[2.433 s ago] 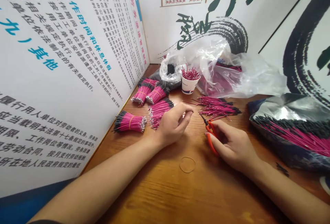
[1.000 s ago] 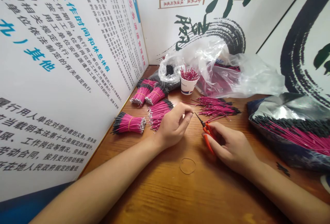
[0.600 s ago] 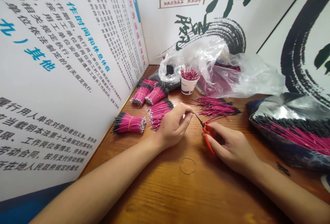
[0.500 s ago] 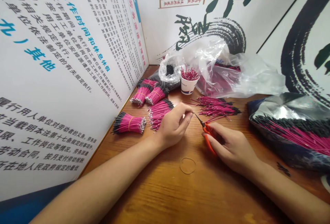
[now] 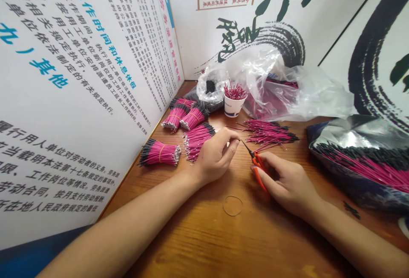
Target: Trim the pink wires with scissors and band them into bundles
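My right hand [image 5: 289,180] is wrapped round a pair of orange-handled scissors [image 5: 258,165], whose dark narrow tips point up and left. Thumb and fingers of my left hand [image 5: 219,152] are pinched right at those tips; the tiny thing between them, if any, is hidden. Just beyond my left hand lies a loose pile of pink wires with black ends [image 5: 198,139]. Another spread of pink wires [image 5: 268,133] lies behind the scissors. On the wood in front of my hands rests a thin rubber band [image 5: 232,206].
Banded wire bundles [image 5: 161,153] lie at left, below a printed wall panel. At the back stand a paper cup [image 5: 234,106] of wires and clear plastic bags [image 5: 297,94]. A large open bag [image 5: 361,192] of wires sits at right, near small black pieces [image 5: 351,209].
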Tool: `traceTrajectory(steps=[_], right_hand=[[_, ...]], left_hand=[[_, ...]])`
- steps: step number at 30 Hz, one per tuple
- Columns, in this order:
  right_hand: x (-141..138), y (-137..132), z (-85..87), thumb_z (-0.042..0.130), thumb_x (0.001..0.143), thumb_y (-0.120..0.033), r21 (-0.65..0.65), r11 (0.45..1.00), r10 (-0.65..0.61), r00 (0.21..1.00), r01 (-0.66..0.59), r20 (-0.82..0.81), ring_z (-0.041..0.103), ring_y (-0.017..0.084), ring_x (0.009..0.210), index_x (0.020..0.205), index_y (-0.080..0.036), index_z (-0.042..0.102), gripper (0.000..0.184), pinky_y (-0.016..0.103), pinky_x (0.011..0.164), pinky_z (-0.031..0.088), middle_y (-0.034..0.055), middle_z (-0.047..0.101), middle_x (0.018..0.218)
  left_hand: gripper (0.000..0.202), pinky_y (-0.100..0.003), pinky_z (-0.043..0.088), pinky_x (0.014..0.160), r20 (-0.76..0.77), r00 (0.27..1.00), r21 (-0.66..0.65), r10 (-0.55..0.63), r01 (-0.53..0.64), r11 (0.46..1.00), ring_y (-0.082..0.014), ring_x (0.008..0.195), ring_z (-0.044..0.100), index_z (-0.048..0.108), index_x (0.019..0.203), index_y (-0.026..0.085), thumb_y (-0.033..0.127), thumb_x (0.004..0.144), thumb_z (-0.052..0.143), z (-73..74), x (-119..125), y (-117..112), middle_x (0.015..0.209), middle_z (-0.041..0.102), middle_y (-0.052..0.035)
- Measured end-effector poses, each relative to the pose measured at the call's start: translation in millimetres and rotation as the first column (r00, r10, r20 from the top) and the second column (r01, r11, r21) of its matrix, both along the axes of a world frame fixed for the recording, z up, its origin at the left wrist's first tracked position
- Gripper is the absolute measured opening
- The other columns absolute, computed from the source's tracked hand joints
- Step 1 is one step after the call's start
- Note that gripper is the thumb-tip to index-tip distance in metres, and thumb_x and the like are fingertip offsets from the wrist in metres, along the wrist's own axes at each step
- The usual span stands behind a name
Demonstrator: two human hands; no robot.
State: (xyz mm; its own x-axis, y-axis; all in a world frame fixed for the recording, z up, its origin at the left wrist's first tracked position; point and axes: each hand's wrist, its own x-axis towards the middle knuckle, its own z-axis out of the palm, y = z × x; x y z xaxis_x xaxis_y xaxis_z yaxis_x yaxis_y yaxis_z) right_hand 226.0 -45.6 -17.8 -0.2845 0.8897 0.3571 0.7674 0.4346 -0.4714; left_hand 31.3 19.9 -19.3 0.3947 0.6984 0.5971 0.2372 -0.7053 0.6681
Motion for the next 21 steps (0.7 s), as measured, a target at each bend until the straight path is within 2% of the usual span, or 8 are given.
traceTrajectory(steps=[21], right_hand=[[1.6, 0.2, -1.1, 0.046, 0.095, -0.036, -0.04, 0.999, -0.007, 1.0, 0.006, -0.02, 0.051, 0.013, 0.05, 0.086, -0.021, 0.056, 0.021, 0.025, 0.051, 0.038, -0.003, 0.057, 0.059]], left_hand=[[0.013, -0.026, 0.042, 0.071, -0.003, 1.0, 0.003, 0.002, -0.002, 1.0, -0.0131, 0.079, 0.054, 0.053, 0.092, 0.017, 0.021, 0.098, 0.042, -0.8, -0.5, -0.2, 0.085, 0.058, -0.0025]])
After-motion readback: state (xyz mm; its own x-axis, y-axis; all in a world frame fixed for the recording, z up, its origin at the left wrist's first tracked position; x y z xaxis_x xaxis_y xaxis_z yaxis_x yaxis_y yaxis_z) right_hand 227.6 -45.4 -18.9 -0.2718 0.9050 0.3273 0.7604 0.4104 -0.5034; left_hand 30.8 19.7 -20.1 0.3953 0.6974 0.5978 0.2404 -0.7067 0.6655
